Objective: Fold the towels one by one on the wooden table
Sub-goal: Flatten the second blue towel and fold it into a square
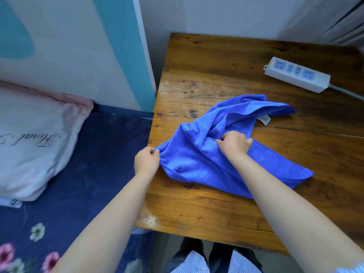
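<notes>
To spread it for folding, the left hand (146,161) pinches a corner of the crumpled blue microfibre towel (226,146) on the worn wooden table (216,62), while the right hand (234,143) grips bunched cloth mid-towel.

- The left hand (146,160) sits at about 9 o'clock from the right hand, fingers curled and pinching the edge of the blue towel (197,154).
- The right hand (234,143) is knuckles-up, fingers bunched, gripping a fold.
- Both bare forearms reach in from 6 o'clock, angled toward 12.
</notes>
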Tool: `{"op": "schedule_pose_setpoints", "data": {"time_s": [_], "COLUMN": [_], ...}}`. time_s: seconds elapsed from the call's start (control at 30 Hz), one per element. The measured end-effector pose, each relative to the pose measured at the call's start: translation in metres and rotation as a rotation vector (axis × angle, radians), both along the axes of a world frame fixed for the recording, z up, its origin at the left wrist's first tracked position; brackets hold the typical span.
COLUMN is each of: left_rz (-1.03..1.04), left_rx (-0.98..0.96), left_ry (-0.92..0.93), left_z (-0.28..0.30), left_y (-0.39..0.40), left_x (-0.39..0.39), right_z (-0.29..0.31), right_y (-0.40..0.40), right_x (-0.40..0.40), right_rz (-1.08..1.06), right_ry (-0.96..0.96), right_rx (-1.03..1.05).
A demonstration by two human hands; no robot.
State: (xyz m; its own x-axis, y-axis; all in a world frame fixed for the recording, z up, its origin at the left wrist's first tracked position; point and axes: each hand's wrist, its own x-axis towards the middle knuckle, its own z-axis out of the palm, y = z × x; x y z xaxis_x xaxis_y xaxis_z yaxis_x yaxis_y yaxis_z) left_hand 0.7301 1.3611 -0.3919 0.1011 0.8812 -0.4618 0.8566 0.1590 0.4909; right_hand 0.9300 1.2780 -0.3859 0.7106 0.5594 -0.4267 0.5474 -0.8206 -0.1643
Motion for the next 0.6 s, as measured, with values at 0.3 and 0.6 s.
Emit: {"op": "schedule_pose_setpoints", "data": {"time_s": [0.3,0.6], "left_rz": [0.059,0.011], "left_rx": [0.055,-0.1], "left_ry": [-0.126,-0.015], "left_z": [0.008,0.006], "left_y": [0.004,0.002], "left_x": [0.005,0.027], "right_z": [0.042,0.078], "right_y": [-0.023,-0.08], "right_x": [0.031,0.083], "right_rz": [-0.25,-0.284], "right_ry": [0.141,0.201], "right_rx": [0.306,-0.074]}}
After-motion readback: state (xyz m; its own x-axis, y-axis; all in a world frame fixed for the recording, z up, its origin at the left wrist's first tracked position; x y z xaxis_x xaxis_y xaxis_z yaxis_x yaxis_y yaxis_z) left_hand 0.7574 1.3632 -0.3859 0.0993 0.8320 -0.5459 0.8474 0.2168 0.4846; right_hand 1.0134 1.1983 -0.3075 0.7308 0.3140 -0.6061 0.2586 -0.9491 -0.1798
